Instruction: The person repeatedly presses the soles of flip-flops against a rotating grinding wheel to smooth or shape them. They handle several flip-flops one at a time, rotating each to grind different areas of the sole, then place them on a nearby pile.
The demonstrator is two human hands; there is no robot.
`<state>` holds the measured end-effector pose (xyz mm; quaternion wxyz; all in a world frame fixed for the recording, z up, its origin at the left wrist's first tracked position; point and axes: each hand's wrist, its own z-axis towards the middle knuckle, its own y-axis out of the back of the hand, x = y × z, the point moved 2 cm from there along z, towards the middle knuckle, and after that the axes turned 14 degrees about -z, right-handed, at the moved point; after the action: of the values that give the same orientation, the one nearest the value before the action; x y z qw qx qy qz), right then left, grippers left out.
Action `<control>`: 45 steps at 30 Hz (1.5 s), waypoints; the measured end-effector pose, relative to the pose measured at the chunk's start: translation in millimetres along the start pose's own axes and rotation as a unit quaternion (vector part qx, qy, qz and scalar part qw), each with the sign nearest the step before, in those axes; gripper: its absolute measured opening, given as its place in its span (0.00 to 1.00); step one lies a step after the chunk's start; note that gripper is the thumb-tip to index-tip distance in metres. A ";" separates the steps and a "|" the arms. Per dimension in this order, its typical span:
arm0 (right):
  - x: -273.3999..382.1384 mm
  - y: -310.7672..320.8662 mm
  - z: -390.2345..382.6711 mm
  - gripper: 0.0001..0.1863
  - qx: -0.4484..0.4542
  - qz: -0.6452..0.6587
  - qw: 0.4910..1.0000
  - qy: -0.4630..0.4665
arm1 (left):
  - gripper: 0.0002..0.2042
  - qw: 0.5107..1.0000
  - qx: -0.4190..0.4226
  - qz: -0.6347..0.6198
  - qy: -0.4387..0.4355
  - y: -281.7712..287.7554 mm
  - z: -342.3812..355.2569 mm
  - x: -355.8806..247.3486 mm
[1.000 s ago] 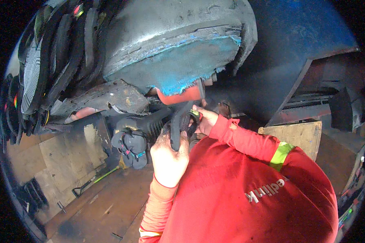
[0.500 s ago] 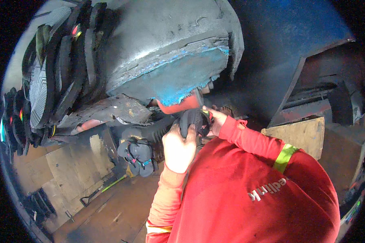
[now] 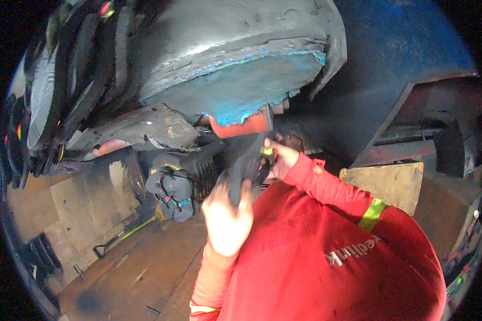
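Note:
Both hands hold a black rubber flip-flop [image 3: 244, 165], tilted on edge in front of my chest. My left hand [image 3: 227, 218] grips its near end, thumb against the sole's side and the other fingers partly hidden behind it. My right hand [image 3: 285, 158] has its fingers closed near the far end, beside a small yellow-green patch. Just beyond the flip-flop is a red-orange machine part [image 3: 243, 126], under a ragged blue cloth-like piece [image 3: 241, 88]. I cannot tell whether the flip-flop touches it.
Dark soles [image 3: 83, 69] stand in a row at upper left. A bundle of grey flip-flops [image 3: 171, 192] lies left of my left hand. A wooden board [image 3: 385, 184] is at right. A green-handled tool [image 3: 136, 230] lies on the brown floor [image 3: 139, 278].
The flip-flop has tilted and shows more of its length. My left hand has moved down and left with its near end. The whole view has shifted slightly.

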<state>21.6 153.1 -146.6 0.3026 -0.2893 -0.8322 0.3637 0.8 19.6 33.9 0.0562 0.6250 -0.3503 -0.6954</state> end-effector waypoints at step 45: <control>-4.2 13.8 3.1 0.21 -0.031 -0.008 0.993 0.112 | 0.27 0.982 0.006 -0.179 0.054 -8.3 -45.4 27.5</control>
<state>25.7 156.7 -160.3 0.3879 -0.3310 -0.8059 0.3009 39.2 -7.3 7.6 -0.0539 0.7143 -0.2335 -0.6576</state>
